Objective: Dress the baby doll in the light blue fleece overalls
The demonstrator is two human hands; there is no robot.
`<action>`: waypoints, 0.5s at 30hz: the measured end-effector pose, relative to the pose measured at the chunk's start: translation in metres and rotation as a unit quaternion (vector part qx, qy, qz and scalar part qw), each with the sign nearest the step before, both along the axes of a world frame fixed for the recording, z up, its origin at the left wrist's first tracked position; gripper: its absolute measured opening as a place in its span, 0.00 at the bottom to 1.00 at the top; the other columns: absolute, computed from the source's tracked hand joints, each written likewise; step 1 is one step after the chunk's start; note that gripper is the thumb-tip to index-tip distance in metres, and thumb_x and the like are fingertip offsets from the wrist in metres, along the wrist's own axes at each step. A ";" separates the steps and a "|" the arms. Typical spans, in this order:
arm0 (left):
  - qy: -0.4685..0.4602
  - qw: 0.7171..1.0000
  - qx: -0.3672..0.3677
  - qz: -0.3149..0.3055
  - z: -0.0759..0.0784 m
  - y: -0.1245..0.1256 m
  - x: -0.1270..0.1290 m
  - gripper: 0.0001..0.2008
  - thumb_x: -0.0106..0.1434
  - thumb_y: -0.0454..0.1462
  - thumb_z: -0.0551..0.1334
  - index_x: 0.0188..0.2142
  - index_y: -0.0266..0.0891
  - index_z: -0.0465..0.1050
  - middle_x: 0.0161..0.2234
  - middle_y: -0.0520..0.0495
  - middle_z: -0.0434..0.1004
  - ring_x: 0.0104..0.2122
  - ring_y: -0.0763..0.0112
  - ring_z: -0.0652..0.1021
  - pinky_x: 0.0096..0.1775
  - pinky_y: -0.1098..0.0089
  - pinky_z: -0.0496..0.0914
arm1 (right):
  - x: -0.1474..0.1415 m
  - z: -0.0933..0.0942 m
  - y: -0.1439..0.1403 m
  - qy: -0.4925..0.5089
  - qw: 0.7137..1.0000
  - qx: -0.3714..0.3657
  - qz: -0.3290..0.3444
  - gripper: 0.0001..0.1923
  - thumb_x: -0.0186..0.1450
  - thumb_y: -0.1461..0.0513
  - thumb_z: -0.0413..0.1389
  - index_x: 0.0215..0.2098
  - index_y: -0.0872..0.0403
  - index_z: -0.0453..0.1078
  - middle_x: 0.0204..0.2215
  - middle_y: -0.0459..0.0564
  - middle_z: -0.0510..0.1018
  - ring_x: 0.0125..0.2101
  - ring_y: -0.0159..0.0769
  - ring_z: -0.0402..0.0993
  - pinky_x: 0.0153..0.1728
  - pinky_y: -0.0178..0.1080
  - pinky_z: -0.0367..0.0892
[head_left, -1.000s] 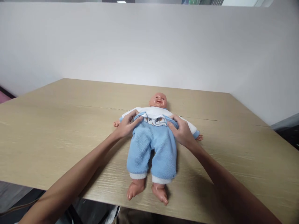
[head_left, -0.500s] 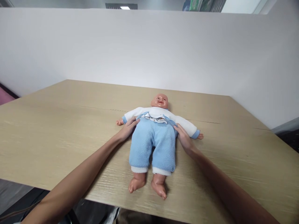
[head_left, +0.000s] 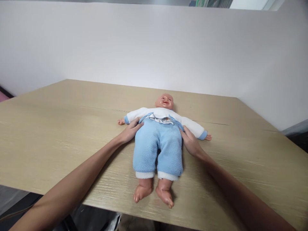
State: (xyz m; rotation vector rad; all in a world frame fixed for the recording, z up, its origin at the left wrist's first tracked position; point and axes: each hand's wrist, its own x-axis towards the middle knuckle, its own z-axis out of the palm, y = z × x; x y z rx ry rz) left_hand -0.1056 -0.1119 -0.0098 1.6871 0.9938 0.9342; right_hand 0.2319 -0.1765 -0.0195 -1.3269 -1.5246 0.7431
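Observation:
A baby doll point(head_left: 165, 102) lies on its back on the wooden table point(head_left: 72, 128), head away from me, bare feet toward the near edge. It wears a white top with blue cuffs and fluffy light blue trousers point(head_left: 157, 147) with white hems. My left hand point(head_left: 130, 131) rests against the doll's side at the trousers' waist, under its outstretched arm. My right hand point(head_left: 191, 142) presses the other side of the waist, fingers along the fabric. Both hands flank the doll's hips; whether the fingers pinch the cloth is hidden.
A plain white partition wall point(head_left: 154, 48) stands behind the table. The table's near edge point(head_left: 108, 208) runs just below the doll's feet, with dark floor beneath. A seam crosses the tabletop behind the doll.
My hands have slid from the doll's chest, where they gripped the trousers' top, down to the sides of its waist. The trousers now sit flat.

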 end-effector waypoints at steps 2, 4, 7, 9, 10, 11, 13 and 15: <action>-0.065 0.997 -0.035 0.026 -0.004 -0.001 0.009 0.18 0.73 0.53 0.63 0.48 0.42 0.74 0.45 0.50 0.75 0.48 0.62 0.73 0.52 0.66 0.66 | -0.011 -0.005 0.002 0.109 0.994 -0.025 -0.009 0.17 0.73 0.46 0.56 0.50 0.46 0.76 0.52 0.49 0.83 0.59 0.51 0.73 0.69 0.53 0.61; -0.154 0.985 -0.065 0.050 -0.009 0.000 0.019 0.19 0.72 0.53 0.65 0.52 0.43 0.75 0.50 0.48 0.77 0.51 0.61 0.74 0.54 0.65 0.67 | -0.020 -0.010 0.007 0.217 0.975 -0.039 -0.020 0.19 0.72 0.47 0.58 0.55 0.45 0.75 0.57 0.47 0.83 0.63 0.50 0.73 0.71 0.53 0.61; -0.226 0.967 -0.103 0.060 -0.014 0.002 0.028 0.22 0.69 0.54 0.68 0.53 0.41 0.76 0.50 0.45 0.80 0.48 0.60 0.77 0.50 0.64 0.69 | -0.027 -0.016 0.013 0.294 0.954 -0.049 -0.021 0.21 0.70 0.47 0.61 0.57 0.44 0.74 0.59 0.47 0.82 0.62 0.48 0.75 0.70 0.53 0.63; -0.212 0.970 -0.108 0.053 -0.014 0.005 0.028 0.24 0.68 0.55 0.69 0.51 0.40 0.78 0.46 0.45 0.82 0.44 0.59 0.78 0.47 0.63 0.69 | -0.027 -0.018 0.017 0.285 0.958 -0.043 -0.017 0.22 0.70 0.46 0.60 0.57 0.44 0.74 0.60 0.47 0.82 0.62 0.48 0.76 0.70 0.52 0.63; -0.199 0.973 -0.103 0.049 -0.013 0.006 0.026 0.24 0.68 0.56 0.69 0.50 0.40 0.79 0.44 0.45 0.82 0.43 0.59 0.78 0.46 0.63 0.69 | -0.027 -0.018 0.018 0.272 0.961 -0.036 -0.016 0.22 0.70 0.46 0.60 0.58 0.44 0.74 0.59 0.47 0.82 0.63 0.48 0.75 0.70 0.52 0.63; -0.187 0.977 -0.097 0.046 -0.012 0.008 0.024 0.24 0.68 0.57 0.68 0.50 0.40 0.80 0.43 0.45 0.83 0.43 0.58 0.77 0.46 0.63 0.69 | -0.026 -0.017 0.019 0.259 0.965 -0.029 -0.015 0.22 0.70 0.46 0.59 0.58 0.44 0.74 0.59 0.47 0.82 0.63 0.48 0.74 0.70 0.52 0.63; -0.172 0.980 -0.090 0.039 -0.009 0.011 0.019 0.24 0.68 0.57 0.68 0.47 0.39 0.81 0.42 0.45 0.83 0.44 0.56 0.77 0.47 0.63 0.69 | -0.024 -0.013 0.020 0.233 0.972 -0.014 -0.019 0.22 0.70 0.45 0.59 0.57 0.44 0.74 0.58 0.47 0.82 0.64 0.49 0.73 0.69 0.51 0.64; -0.170 0.981 -0.088 0.028 -0.005 0.014 0.015 0.23 0.68 0.56 0.68 0.47 0.39 0.81 0.44 0.45 0.83 0.46 0.55 0.78 0.49 0.62 0.69 | -0.023 -0.007 0.019 0.204 0.979 -0.002 -0.023 0.19 0.70 0.46 0.59 0.54 0.44 0.75 0.54 0.47 0.82 0.61 0.50 0.73 0.67 0.50 0.65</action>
